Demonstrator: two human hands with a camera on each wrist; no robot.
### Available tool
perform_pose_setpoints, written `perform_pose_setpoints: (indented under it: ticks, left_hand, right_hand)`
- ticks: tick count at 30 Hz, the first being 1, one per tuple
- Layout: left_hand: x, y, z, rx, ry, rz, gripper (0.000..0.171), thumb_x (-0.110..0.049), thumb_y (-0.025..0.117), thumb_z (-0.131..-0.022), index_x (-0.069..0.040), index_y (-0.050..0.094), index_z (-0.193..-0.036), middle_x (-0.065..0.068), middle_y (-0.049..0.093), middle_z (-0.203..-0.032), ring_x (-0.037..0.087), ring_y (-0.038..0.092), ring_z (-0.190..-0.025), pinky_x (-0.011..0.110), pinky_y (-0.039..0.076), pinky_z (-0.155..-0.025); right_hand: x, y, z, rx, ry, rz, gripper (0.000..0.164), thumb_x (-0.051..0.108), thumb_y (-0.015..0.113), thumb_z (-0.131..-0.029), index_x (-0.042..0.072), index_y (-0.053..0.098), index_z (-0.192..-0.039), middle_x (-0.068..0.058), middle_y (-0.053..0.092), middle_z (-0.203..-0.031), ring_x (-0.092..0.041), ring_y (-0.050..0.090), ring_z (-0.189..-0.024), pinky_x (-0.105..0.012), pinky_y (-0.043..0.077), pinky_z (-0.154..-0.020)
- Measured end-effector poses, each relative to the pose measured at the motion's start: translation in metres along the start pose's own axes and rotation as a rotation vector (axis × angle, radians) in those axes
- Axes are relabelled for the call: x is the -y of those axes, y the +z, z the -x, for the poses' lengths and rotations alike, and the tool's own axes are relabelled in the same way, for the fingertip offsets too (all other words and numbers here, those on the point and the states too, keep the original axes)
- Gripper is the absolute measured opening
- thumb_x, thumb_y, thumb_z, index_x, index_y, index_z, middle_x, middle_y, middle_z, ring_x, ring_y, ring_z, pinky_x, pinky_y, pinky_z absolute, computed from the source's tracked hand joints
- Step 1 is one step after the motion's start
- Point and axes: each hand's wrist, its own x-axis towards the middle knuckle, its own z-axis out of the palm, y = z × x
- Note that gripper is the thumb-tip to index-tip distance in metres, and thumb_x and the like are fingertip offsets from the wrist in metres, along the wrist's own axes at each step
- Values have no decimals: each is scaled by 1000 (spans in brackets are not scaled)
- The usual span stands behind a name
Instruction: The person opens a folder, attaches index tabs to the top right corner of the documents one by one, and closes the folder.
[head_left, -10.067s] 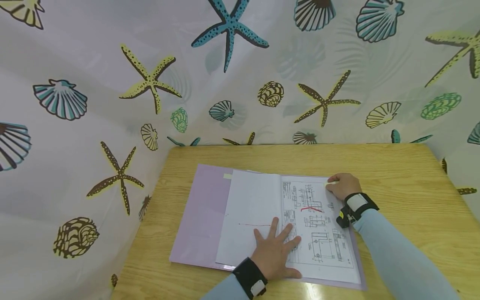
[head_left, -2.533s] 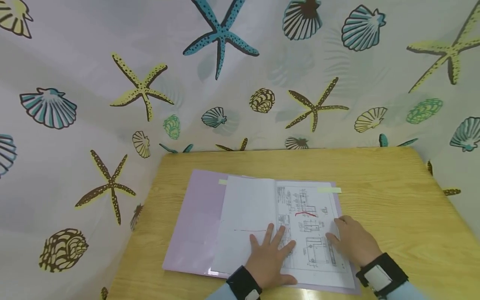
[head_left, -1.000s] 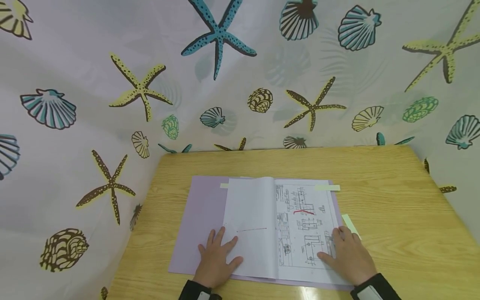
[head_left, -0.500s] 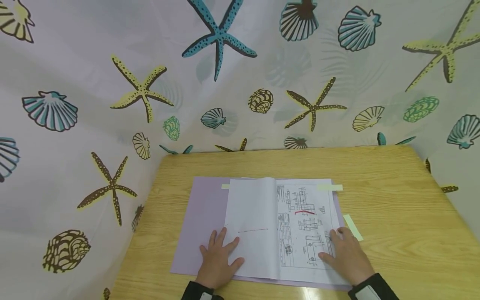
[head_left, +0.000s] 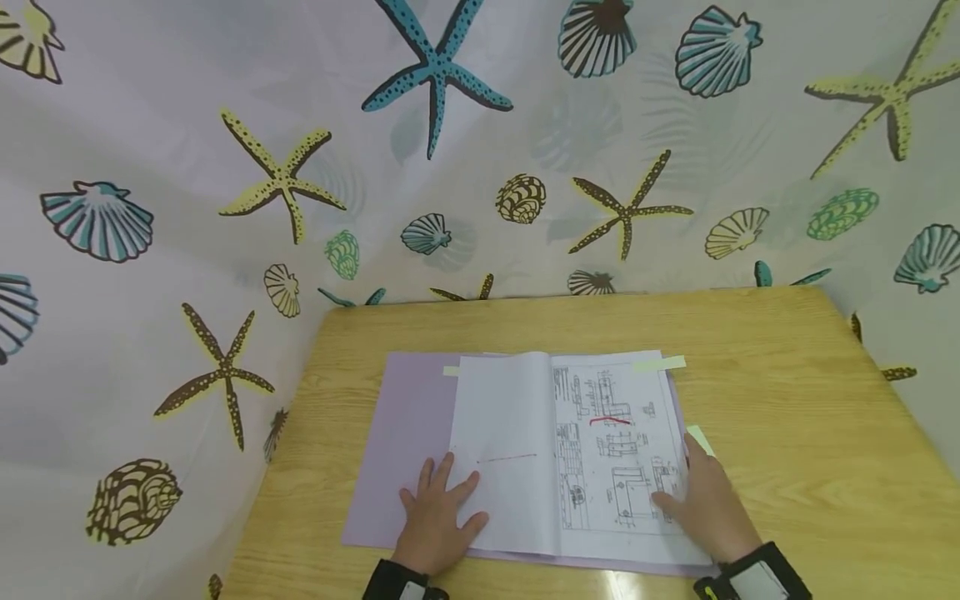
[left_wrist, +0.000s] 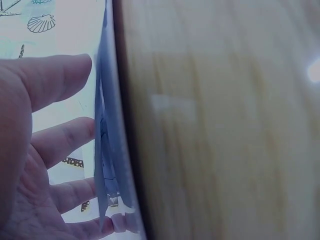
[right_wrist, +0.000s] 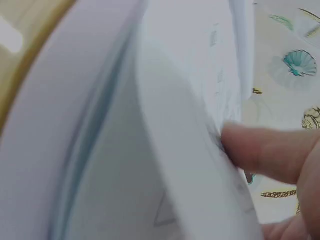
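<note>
A lilac folder (head_left: 408,417) lies open on the table, with a blank white page on the left (head_left: 502,400) and a technical drawing page (head_left: 648,533) on the right, marked with a red line. My left hand (head_left: 435,525) rests with spread fingers on the left page and the folder. At the right edge, my right hand (head_left: 712,508) pinches the drawing page, thumb on top and fingers mostly hidden beneath. In the right wrist view this page bends up, lifted off a sheet below. A pale sticky strip (head_left: 660,364) crosses its top right corner.
Another pale sticky strip (head_left: 701,438) shows just beyond my right fingers. A third strip (head_left: 450,371) is at the left page's top edge. The wooden table (head_left: 795,400) extends right and behind, up to a shell-printed curtain (head_left: 645,117).
My left hand has moved from mid-spread to the left page. My right hand has come down from the top corner, where a strip now shows, and has lifted the drawing page's edge.
</note>
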Motion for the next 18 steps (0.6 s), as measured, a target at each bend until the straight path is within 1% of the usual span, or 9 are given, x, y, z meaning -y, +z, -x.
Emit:
perform_pose_setpoints:
  ticks: [2, 4, 6, 8, 11, 13, 15, 18]
  left_hand:
    - [0, 0, 0, -3, 2, 2, 54, -52, 59, -81, -27, 54, -129, 15, 26, -146, 46, 13, -131, 80, 13, -79]
    - [0, 0, -1, -6, 4, 2, 54, -52, 59, -81, -27, 54, -128, 15, 27, -145, 46, 14, -131, 80, 13, -79]
    - [0, 0, -1, -7, 8, 0, 54, -52, 59, -81, -27, 54, -128, 15, 27, -145, 46, 14, -131, 80, 13, -79]
    - [0, -1, -1, -5, 10, -6, 54, -52, 59, -81, -27, 54, -128, 15, 28, -145, 46, 15, -131, 80, 13, -79]
    - [0, -1, -1, -2, 11, -13, 54, -52, 59, -81, -28, 54, -129, 15, 28, -145, 46, 15, -131, 80, 13, -79]
    - [0, 0, -1, 2, 8, -14, 54, -52, 59, -81, -28, 54, -129, 15, 28, -145, 46, 15, -131, 80, 13, -79]
    - [1, 0, -1, 4, 8, -11, 54, -52, 59, -81, -28, 53, -129, 15, 27, -145, 46, 15, -131, 80, 13, -79]
    - [1, 1, -1, 1, 13, -11, 54, -52, 59, -81, -28, 54, -129, 15, 27, -145, 46, 14, -131, 80, 12, -79]
  right_hand:
    - [-3, -5, -2, 39, 26, -86, 90, 25, 70, -80, -6, 13, -142, -28, 51, -111, -30, 59, -82, -43, 50, -64]
    - [-5, -11, -2, 62, 54, -157, 75, 24, 62, -86, -5, 20, -140, -22, 56, -107, -25, 59, -81, -36, 50, -61]
    - [-7, -15, -2, 71, 86, -213, 63, 24, 57, -89, -3, 27, -137, -17, 57, -102, -22, 57, -80, -31, 48, -59]
    - [-9, -18, -2, 63, 90, -234, 53, 23, 56, -90, -3, 35, -132, -12, 58, -98, -20, 55, -80, -29, 46, -60]
    - [-10, -20, -2, 52, 87, -255, 45, 19, 56, -90, -3, 43, -127, -10, 57, -92, -20, 53, -78, -28, 46, -58]
    - [-11, -20, -2, 54, 88, -259, 41, 18, 56, -89, -3, 47, -124, -10, 57, -92, -20, 53, -78, -27, 46, -59]
    - [-12, -19, -1, 67, 104, -267, 40, 16, 55, -89, -4, 49, -123, -10, 57, -95, -20, 53, -80, -26, 46, -62]
    - [-14, -16, 0, 84, 136, -260, 40, 17, 54, -90, -4, 49, -124, -12, 58, -101, -21, 54, -86, -29, 47, -67]
